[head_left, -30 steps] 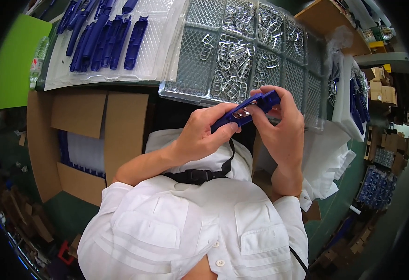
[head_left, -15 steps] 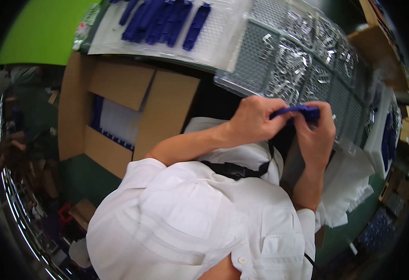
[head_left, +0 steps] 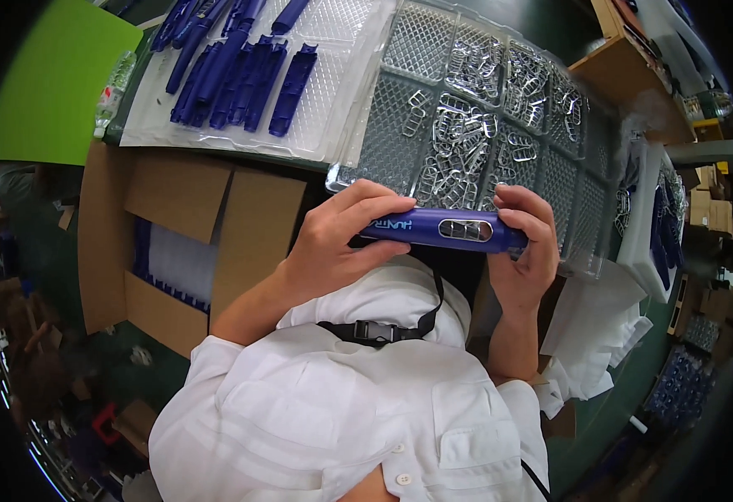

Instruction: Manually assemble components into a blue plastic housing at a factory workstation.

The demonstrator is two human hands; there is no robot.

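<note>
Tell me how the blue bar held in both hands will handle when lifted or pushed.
The blue bar probably stays stiff: it spans straight between the left hand and right hand without sagging. It looks like light plastic. Its glossy skin may be slippery, and its rounded edges might let it roll.

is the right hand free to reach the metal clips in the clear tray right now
Probably not as things stand. The right hand is gripping one end of the blue casing, with the left hand on the other end. The metal clips lie just beyond in the clear tray, with nothing between, so only the grip blocks it.
</note>
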